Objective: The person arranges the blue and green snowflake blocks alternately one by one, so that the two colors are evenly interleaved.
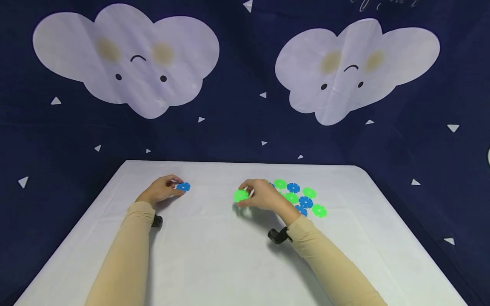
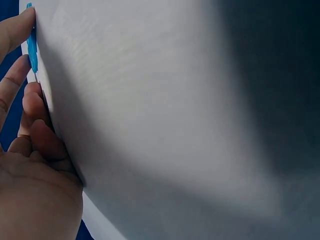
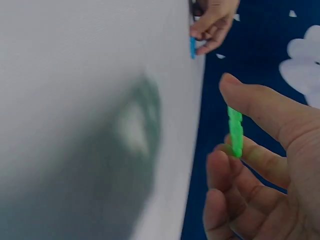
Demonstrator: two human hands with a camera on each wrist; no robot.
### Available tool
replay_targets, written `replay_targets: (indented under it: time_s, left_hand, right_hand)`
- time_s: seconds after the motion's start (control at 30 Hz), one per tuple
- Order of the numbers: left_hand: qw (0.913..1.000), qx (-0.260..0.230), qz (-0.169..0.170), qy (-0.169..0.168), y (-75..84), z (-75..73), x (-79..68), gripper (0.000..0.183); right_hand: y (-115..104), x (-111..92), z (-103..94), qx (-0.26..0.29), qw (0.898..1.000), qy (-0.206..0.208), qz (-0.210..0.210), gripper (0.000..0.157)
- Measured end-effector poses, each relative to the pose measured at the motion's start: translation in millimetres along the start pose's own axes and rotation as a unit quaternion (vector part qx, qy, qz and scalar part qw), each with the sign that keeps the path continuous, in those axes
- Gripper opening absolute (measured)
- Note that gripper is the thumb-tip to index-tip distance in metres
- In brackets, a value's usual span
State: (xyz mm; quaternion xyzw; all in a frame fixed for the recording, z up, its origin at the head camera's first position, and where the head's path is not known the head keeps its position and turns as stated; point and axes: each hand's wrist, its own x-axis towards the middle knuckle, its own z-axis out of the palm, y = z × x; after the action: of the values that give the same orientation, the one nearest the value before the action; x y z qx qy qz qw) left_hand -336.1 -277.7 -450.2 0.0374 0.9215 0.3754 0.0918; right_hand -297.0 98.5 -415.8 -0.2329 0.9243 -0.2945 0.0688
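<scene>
On the left of the white table, my left hand (image 1: 162, 188) pinches a blue notched disc (image 1: 183, 187) between thumb and fingers, close to the tabletop. In the left wrist view that blue disc (image 2: 32, 47) shows edge-on between the fingertips. Nearer the middle, my right hand (image 1: 264, 195) pinches a green notched disc (image 1: 240, 196) and holds it above the table, its shadow below. The right wrist view shows the green disc (image 3: 235, 132) edge-on between thumb and fingers. Several blue and green discs (image 1: 306, 202) lie flat beyond and right of my right hand, some partly hidden by it.
The table is covered with a white cloth (image 1: 206, 255). Behind it hangs a dark blue curtain (image 1: 245, 131) printed with clouds and small triangles. A black wrist camera (image 1: 278, 236) sits on the right wrist, and another black camera (image 1: 157, 221) on the left.
</scene>
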Motion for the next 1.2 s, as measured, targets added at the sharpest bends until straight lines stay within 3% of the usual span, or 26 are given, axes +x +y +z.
replay_targets:
  time_s: [0.23,0.47,0.73,1.2]
  left_hand:
    - [0.9999,-0.012,0.001,0.004,5.3,-0.2,-3.0,0.053]
    - [0.9999,-0.015,0.000,0.006,5.9,4.8,0.9,0.049]
    - [0.9998,-0.013,-0.007,0.010,4.4,7.0,4.2,0.050]
    - [0.9995,-0.023,-0.016,0.016,-3.2,3.1,5.8,0.048]
  right_hand:
    - [-19.7,59.0,33.1,0.007,0.999,0.021,0.032,0.055]
    - [-33.4,94.0,56.4,0.016,0.997,0.035,0.062,0.055]
    - [-46.4,110.9,76.9,0.042,0.992,0.050,0.104,0.054]
    - [-70.8,123.0,99.6,-0.007,0.985,0.080,0.154,0.055]
